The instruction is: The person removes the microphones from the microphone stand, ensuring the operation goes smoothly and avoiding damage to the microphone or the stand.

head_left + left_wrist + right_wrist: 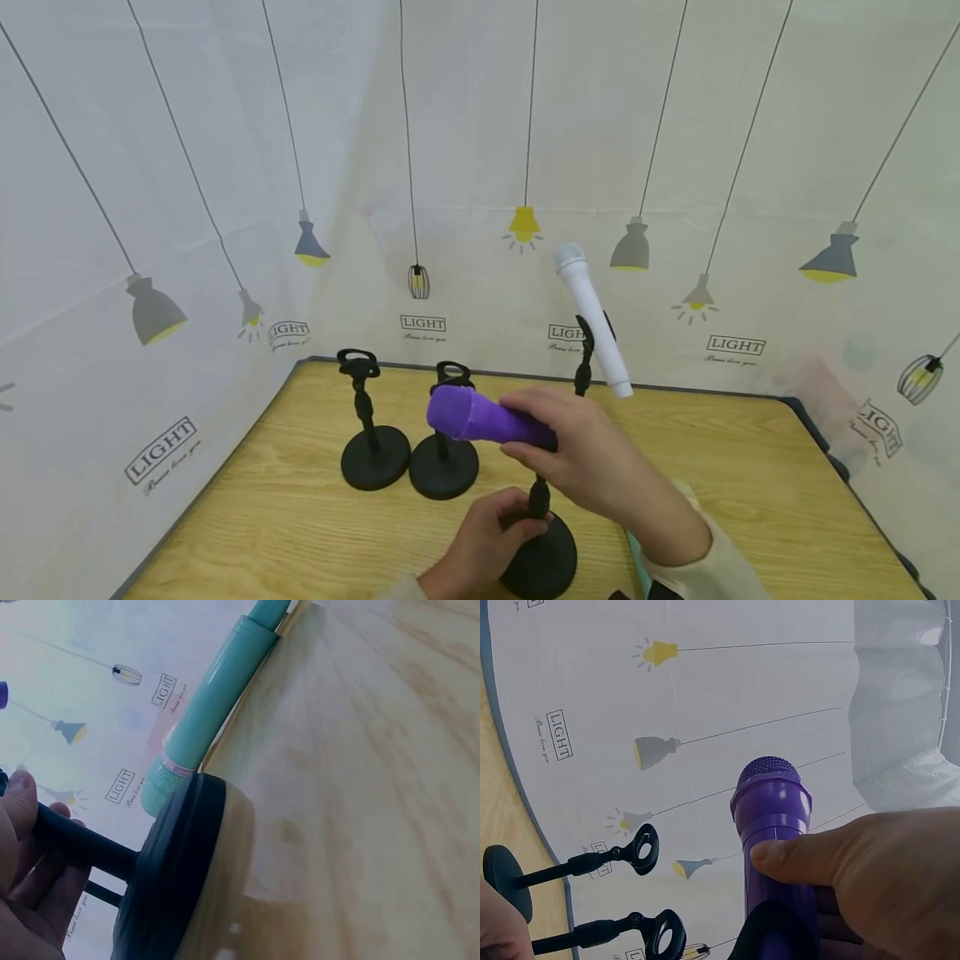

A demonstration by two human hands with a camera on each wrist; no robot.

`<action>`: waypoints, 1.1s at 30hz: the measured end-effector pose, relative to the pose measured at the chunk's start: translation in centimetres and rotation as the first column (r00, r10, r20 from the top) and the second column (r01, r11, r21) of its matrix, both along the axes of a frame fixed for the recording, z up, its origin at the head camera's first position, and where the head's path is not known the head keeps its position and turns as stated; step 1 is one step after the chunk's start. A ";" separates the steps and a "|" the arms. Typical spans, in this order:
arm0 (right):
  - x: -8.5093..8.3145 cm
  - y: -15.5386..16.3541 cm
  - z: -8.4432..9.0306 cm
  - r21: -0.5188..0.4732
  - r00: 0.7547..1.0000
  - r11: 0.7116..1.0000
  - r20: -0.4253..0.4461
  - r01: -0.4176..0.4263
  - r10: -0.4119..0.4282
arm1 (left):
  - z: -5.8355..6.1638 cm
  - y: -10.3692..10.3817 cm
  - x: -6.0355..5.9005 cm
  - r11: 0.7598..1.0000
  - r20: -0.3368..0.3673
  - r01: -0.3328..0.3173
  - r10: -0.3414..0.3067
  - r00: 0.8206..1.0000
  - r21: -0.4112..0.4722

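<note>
A purple microphone [453, 413] is pinched between the thumb and fingers of my right hand [577, 450], its head pointing left. In the right wrist view a black clip [776, 934] overlaps the lower part of its body. Below, my left hand [487, 533] grips the pole of a black microphone stand just above its round base [543, 567]. That base stands on the table in the left wrist view. Behind my right hand, a white microphone [596, 321] leans tilted in the clip of another stand [583, 379].
Two black stands with bare clips, the left one [375, 457] and its neighbour [444, 468], stand at the back left of the wooden table [285, 517]. A teal microphone [214, 705] lies to the right, mostly behind my right forearm in the head view. Lamp-printed curtains [480, 167] enclose the table.
</note>
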State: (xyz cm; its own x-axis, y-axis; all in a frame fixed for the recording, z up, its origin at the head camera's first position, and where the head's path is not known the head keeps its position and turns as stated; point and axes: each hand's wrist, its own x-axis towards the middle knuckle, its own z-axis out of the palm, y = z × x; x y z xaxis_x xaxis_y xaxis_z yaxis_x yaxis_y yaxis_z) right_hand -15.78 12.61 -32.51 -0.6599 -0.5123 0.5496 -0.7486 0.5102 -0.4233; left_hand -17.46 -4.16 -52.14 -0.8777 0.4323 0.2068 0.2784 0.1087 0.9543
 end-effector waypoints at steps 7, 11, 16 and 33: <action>0.1 -0.4 -0.1 0.000 0.999 1.000 -0.039 -0.009 0.009 | 0.0 0.1 -0.2 1.000 -0.044 -0.008 0.009 0.999 0.009; 0.2 -0.5 -0.1 0.008 0.998 1.000 -0.055 -0.006 0.006 | 0.1 0.1 -0.3 1.000 -0.037 -0.012 0.012 0.999 0.006; 0.2 -0.6 0.0 0.018 0.999 1.000 -0.049 0.007 -0.006 | 0.4 0.1 -0.4 1.000 -0.039 -0.006 0.006 0.999 0.010; 0.4 -1.1 0.5 0.032 1.000 0.999 -0.029 0.011 -0.010 | 0.7 0.1 -0.2 1.000 -0.033 -0.004 0.003 0.999 -0.008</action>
